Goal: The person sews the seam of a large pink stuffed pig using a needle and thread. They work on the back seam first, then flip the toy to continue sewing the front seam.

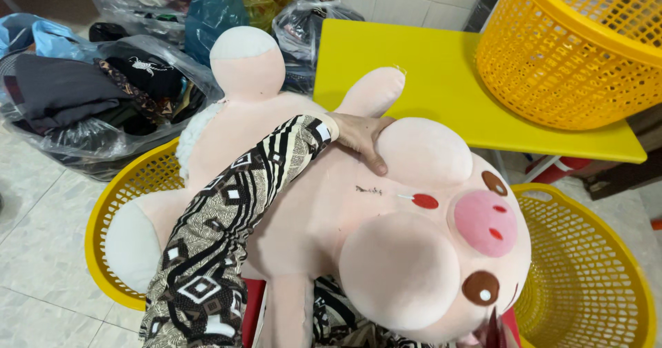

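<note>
left hand point(358, 136) pressed flat on a big pink pig plush point(386, 231) lying across the lap.

fingers spread and open against the plush near its ear, steadying rather than clasping; patterned sleeve point(227, 231) laid along the body. right hand out of sight, grip impossible to tell. plush sprawled over the rim of a yellow basket point(121, 203) on the left, snout close to a second yellow basket point(593, 279) on the right, one foot up against the yellow table point(427, 79). likely to slip: bulky, soft, held only by a flat palm, so could roll off toward the tiled floor point(34, 251) or tip a basket. bags of clothes point(83, 100) behind.
</note>
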